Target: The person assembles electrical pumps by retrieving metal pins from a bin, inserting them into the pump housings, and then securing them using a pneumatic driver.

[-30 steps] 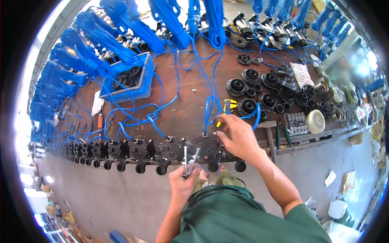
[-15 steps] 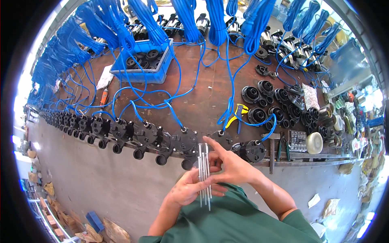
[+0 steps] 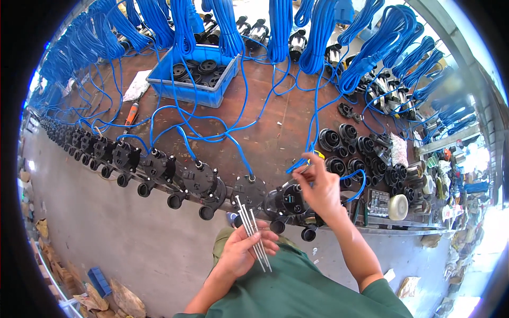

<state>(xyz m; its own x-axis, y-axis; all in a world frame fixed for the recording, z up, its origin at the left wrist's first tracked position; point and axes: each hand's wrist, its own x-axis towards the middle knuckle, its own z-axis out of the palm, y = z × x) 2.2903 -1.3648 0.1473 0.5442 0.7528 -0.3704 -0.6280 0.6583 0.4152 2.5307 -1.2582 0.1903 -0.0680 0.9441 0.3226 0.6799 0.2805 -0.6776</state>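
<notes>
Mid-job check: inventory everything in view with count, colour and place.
Table: one, reddish-brown, centre
Long bolts: several, silver, bottom centre
Housings: long row, black, near table edge
Cable bundles: many, blue, far side
Crate: one, blue, table's left half
Wheel-like parts: several, black, inside crate
Screwdriver: one, orange handle, left of crate
Ringed parts: many, black, right side
Roll: one, cream, right table edge
Left hand: one, bare, around bolts
Right hand: one, bare, near housings

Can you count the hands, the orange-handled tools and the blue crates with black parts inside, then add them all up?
Hands: 2 (left hand and right hand)
Orange-handled tool: 1
Blue crate with black parts inside: 1
Total: 4
</notes>
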